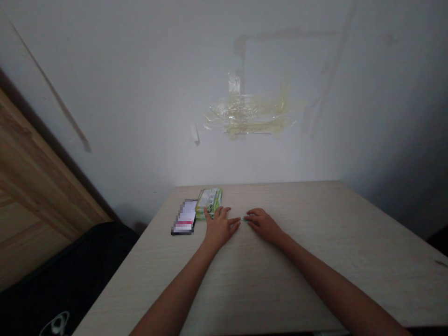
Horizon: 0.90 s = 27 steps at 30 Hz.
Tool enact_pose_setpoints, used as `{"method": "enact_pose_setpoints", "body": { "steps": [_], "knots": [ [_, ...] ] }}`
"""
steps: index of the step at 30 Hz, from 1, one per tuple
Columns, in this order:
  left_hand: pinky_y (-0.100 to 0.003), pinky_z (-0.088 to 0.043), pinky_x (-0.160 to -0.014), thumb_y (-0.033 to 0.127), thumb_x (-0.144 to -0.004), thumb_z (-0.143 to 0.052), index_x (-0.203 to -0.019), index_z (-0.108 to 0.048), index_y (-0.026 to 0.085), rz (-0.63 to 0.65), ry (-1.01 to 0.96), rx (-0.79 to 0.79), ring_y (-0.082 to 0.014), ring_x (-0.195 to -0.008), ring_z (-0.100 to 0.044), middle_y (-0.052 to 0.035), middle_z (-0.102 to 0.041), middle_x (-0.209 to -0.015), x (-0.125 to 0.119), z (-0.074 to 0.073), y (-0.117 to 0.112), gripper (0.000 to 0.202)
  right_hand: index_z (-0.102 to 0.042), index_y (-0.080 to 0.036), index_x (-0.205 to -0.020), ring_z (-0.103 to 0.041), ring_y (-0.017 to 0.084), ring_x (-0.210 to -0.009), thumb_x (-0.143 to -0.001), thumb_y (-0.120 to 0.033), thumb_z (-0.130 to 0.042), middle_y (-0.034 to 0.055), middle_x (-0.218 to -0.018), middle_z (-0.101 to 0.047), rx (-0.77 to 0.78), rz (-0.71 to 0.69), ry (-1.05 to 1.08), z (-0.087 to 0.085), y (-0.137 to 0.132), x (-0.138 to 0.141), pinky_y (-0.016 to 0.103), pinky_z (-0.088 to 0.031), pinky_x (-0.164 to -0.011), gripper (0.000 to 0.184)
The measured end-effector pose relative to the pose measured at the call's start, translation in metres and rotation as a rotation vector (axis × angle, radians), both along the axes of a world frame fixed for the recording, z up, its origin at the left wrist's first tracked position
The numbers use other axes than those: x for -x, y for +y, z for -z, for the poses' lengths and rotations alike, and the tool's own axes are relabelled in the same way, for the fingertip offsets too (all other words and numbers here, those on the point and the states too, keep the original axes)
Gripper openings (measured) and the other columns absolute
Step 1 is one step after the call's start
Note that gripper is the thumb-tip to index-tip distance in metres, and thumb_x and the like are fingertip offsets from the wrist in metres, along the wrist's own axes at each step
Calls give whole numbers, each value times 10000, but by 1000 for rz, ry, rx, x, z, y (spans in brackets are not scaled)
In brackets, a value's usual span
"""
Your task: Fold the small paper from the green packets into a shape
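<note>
My left hand (pixel 220 227) rests palm down on the table, its fingers spread. Its index finger and thumb point right and reach a small pale-green piece (pixel 244 219); its other fingers lie by the front of a green-and-white packet (pixel 209 201). Across from it, my right hand (pixel 265 226) is curled, with its fingertips together at the right side of the same piece. The piece lies low at the tabletop between both hands, partly covered by fingertips. It is too small to tell its kind.
A phone (pixel 185 217) with a lit, blurred screen lies left of the packet. The pale wooden table (pixel 315 280) meets a wall with old clear tape (pixel 248 112). A black item (pixel 87 261) with a white print stands at the left, near wooden boards (pixel 31 163).
</note>
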<state>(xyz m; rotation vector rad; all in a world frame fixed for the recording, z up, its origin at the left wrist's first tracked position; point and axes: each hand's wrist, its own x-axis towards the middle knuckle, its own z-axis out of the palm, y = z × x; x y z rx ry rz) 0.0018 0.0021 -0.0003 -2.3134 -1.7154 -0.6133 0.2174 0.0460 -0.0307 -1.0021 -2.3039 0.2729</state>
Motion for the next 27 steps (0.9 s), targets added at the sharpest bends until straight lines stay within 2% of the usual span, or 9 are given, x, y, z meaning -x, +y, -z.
{"method": "enact_pose_setpoints", "body": {
  "steps": [6, 12, 19, 27],
  "knots": [
    [-762, 38, -1046, 535, -886, -489, -1085, -668, 484, 33, -8, 9, -311, -1300, -393, -9, -548, -1335, 2, 5, -1, 272, -672, -234, -1175, -526, 214, -1127, -924, -267, -529, 100, -1179, -620, 43, -18, 35, 3, 4, -2, 396, -411, -1013, 291],
    [-763, 17, -1050, 487, -889, -511, -1133, -650, 447, 53, -42, -5, -297, -1295, -401, -35, -536, -1339, 1, 6, -1, 284, -678, -248, -1164, -536, 210, -1090, -919, -235, -531, 89, -1138, -618, 48, -31, 44, 5, 4, -2, 386, -420, -988, 285],
    [-761, 8, -1049, 483, -878, -535, -1092, -666, 461, 141, -39, 8, -292, -1288, -411, -27, -526, -1339, -4, 7, -2, 252, -683, -239, -1149, -537, 202, -1066, -901, -215, -558, 81, -1120, -615, 24, -35, 21, 2, 3, -1, 367, -427, -968, 278],
    [-779, 15, -1028, 507, -868, -539, -1052, -678, 501, 49, -45, 25, -326, -1292, -390, -13, -531, -1342, 1, 6, 5, 231, -687, -224, -1140, -548, 201, -1043, -905, -212, -542, 89, -1089, -625, -37, -17, -50, -4, -1, 1, 358, -435, -951, 276]
  ]
}}
